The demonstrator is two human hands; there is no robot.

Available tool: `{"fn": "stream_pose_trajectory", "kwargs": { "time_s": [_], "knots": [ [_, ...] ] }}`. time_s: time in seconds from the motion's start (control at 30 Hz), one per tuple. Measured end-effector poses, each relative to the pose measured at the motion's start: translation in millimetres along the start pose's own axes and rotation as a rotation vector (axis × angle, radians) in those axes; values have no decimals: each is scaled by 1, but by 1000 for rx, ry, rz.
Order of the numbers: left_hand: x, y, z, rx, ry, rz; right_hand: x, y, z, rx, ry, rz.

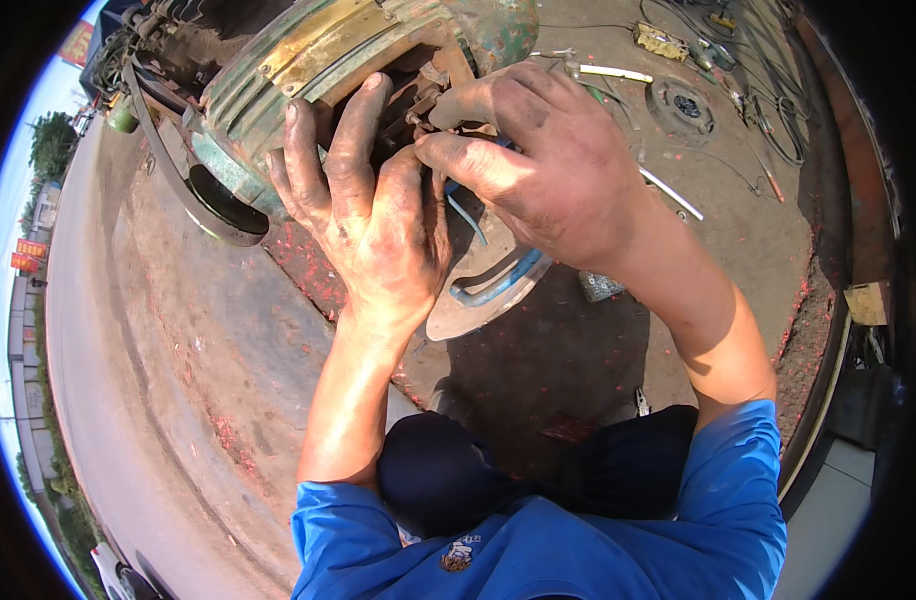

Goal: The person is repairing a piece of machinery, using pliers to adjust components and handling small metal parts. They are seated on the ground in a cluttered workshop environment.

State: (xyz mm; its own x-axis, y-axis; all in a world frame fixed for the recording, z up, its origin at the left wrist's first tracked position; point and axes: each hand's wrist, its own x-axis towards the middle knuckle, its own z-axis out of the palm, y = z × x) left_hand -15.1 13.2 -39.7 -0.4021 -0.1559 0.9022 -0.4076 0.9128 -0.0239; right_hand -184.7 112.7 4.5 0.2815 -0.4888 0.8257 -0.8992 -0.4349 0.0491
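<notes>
Dusty grey-brown concrete ground all around, flecked with red scraps, sunlit at the left and shaded near the dark-clad knees. Next in size, at the top, a worn machine in chipped green paint with yellowish ribs and a dark opening in the near side. At its left end, a dark curved band, bent downward like a hook. Toward the upper right, a tangle of cables. Below the machine, a pale slotted plate with a curved blue strip along the slot. Out on the ground, well apart from the machine, a round dusty disc, with one white rod near it.

At the opening, two soiled bare hands. Left hand: spread over the near edge, fingers long and apart; cannot tell whether gripping anything. Right hand: curled in from the right, thumb and forefinger brought close together; cannot tell whether pinching or merely touching.

Lower down on the ground, a grey speckled block. Smallest of all, inside the opening, right at the fingertips of the right hand, a rusty metal part.
</notes>
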Motion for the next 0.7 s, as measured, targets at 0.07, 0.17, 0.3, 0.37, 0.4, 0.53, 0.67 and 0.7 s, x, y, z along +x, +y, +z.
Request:
{"fn": "stream_pose_trajectory", "kwargs": {
  "time_s": [0.07,0.17,0.3,0.37,0.4,0.53,0.67,0.7],
  "knots": [
    [0,0,1,-39,36,2,1,4,-3,-93,-53,-71],
    [-2,3,0,-78,67,-36,0,6,-1,-195,-5,-102],
    [-5,7,-2,-127,40,-81,-8,-6,8,-59,21,166],
    [-5,7,3,-142,97,-75,-11,-19,15,204,63,464],
    [-5,6,7,-145,128,-67,-11,-26,18,325,81,624],
    [-9,5,9,-171,137,-102,-8,-50,24,765,177,1107],
    [-10,7,5,-199,105,-131,-1,-51,22,874,168,1215],
    [-9,8,3,-209,95,-131,-1,-43,11,614,-56,1164]
  ]
}}
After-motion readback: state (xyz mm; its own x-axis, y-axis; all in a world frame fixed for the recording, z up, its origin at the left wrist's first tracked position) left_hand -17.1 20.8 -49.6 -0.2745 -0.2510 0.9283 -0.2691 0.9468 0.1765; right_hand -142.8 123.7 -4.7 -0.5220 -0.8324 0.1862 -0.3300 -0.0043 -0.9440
